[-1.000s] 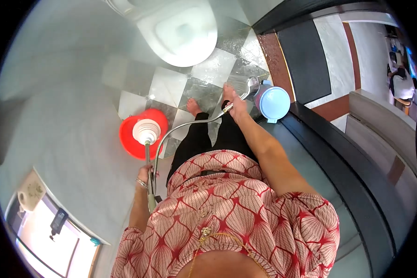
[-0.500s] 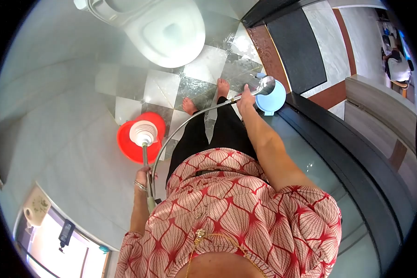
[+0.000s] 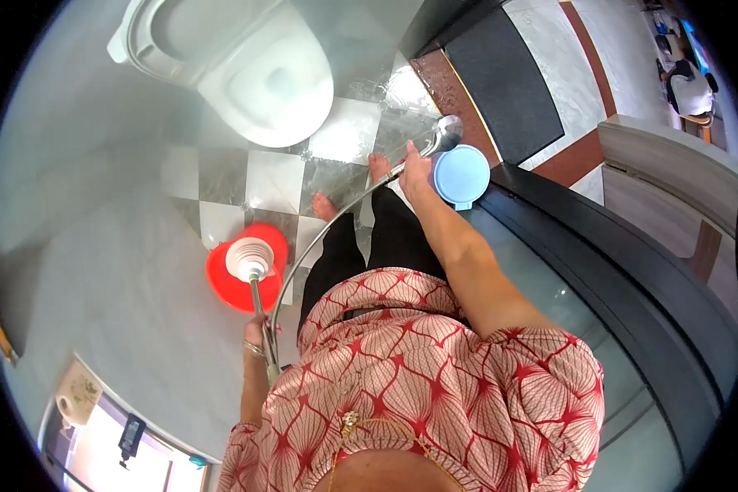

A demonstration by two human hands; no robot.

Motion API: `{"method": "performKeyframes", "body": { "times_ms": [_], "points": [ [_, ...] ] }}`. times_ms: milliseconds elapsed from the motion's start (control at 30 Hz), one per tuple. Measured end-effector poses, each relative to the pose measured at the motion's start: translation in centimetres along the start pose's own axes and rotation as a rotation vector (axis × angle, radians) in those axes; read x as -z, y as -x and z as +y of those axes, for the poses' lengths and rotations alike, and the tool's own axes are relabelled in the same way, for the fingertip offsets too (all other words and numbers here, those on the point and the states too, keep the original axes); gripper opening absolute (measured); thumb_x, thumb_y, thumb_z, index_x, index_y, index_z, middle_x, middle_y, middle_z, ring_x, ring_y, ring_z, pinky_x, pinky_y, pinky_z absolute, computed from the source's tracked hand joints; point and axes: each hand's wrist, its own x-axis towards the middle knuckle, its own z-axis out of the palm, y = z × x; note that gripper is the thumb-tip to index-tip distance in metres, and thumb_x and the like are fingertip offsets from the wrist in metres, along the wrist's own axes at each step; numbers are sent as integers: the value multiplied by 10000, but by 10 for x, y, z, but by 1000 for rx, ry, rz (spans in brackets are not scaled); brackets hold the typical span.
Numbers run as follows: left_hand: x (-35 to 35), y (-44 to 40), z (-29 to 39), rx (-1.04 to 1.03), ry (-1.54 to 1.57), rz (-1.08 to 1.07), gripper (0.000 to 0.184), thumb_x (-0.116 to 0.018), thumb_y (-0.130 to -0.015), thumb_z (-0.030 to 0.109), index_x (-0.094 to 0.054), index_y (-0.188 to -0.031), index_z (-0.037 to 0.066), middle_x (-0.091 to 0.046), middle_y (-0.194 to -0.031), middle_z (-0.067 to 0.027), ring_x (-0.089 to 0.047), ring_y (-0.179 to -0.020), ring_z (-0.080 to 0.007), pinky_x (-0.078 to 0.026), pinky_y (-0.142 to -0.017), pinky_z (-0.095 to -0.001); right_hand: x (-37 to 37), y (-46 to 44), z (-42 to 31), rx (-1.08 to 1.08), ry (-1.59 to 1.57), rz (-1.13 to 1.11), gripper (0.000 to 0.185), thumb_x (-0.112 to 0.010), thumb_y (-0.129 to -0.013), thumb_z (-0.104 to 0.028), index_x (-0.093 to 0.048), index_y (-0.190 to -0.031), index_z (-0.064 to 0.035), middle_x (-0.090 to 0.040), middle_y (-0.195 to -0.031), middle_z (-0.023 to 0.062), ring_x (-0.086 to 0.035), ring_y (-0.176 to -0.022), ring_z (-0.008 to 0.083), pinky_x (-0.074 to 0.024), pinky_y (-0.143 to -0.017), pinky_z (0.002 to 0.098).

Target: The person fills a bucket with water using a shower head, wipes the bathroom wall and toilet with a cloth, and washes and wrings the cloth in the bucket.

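Shower head (image 3: 448,131), far right, is seemingly being aimed by your gripping right hand (image 3: 416,170), left hand (image 3: 255,331) clasping a pole (image 3: 257,297), the next move probably calling for a steady wrist.

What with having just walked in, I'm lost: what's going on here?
A barefoot person stands on a wet-looking tiled floor near a toilet. Their right hand holds a shower head on a hose, beside a blue-topped bucket. Their left hand grips a pole whose white ridged head is at a red basin; whether it touches the bottom can't be seen. Whether water is running isn't clear either.
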Motion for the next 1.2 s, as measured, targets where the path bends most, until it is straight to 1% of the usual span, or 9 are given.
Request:
{"method": "performKeyframes", "body": {
  "times_ms": [67, 100, 200, 233, 367, 633, 800, 1133, 1200],
  "points": [
    [4, -1, -3, 6, 47, -26, 211, -390, -816, 176, -420, -674, 23, -430, -500, -74, -523, -465, -260, -475, -434, -362, -12, 21, -16, -81, -19, 105, 170, -583, -754, -144, -485, -691, -19, -437, -574, 56, -416, -471, 163, -331, -416, 304],
    [5, -1, -3, 11, 99, -52, 209, -392, -816, 181, -420, -683, 23, -431, -499, -75, -523, -463, -261, -474, -433, -364, -4, -1, -5, -14, 37, 8, 165, -573, -762, -140, -467, -706, -27, -428, -581, 50, -423, -483, 158, -347, -415, 298],
    [4, 3, -5, -19, -18, -15, 207, -397, -814, 191, -420, -693, 25, -433, -499, -77, -523, -461, -263, -474, -437, -365, -7, -9, 2, 17, 78, -4, 171, -566, -769, -146, -436, -743, -39, -410, -583, 44, -431, -479, 157, -364, -410, 296],
    [8, 4, -6, -18, -23, -15, 207, -397, -814, 191, -420, -693, 25, -433, -499, -77, -523, -461, -263, -474, -437, -365, -8, -19, 12, 109, 106, -24, 195, -571, -767, -164, -412, -775, -52, -399, -589, 43, -436, -477, 157, -375, -406, 291],
    [18, 9, -13, -51, -34, -38, 205, -403, -812, 193, -425, -701, 22, -431, -504, -75, -521, -459, -263, -474, -434, -367, -5, -27, 30, 47, 176, -104, 235, -597, -748, -192, -414, -767, -46, -413, -605, 46, -429, -463, 156, -375, -396, 281],
    [13, 10, -9, -20, 33, -13, 188, -409, -813, 189, -433, -739, 18, -434, -505, -71, -522, -455, -257, -476, -417, -357, 5, -53, 18, 177, 368, -9, 263, -596, -746, -205, -430, -782, -5, -425, -557, 72, -419, -423, 175, -372, -372, 316],
    [10, 19, -9, -23, 16, -27, 213, -411, -814, 199, -437, -704, 19, -432, -497, -74, -530, -465, -262, -479, -418, -360, 3, -47, 10, 91, 276, 50, 259, -607, -742, -199, -440, -781, -3, -428, -560, 72, -416, -420, 183, -356, -360, 319],
    [38, 21, -18, 33, 23, -38, 240, -413, -824, 224, -428, -673, 38, -415, -487, -62, -529, -444, -249, -468, -382, -355, 22, -32, 33, 4, 353, -64, 223, -600, -744, -183, -475, -723, 1, -427, -538, 77, -429, -432, 189, -369, -390, 319],
    [32, 23, -17, -42, -136, 27, 235, -411, -826, 217, -427, -679, 34, -413, -487, -61, -529, -440, -249, -466, -382, -354, 21, -36, 31, -12, 337, -64, 225, -600, -744, -182, -469, -687, -9, -421, -524, 68, -426, -425, 182, -369, -389, 313]
  ]
}}
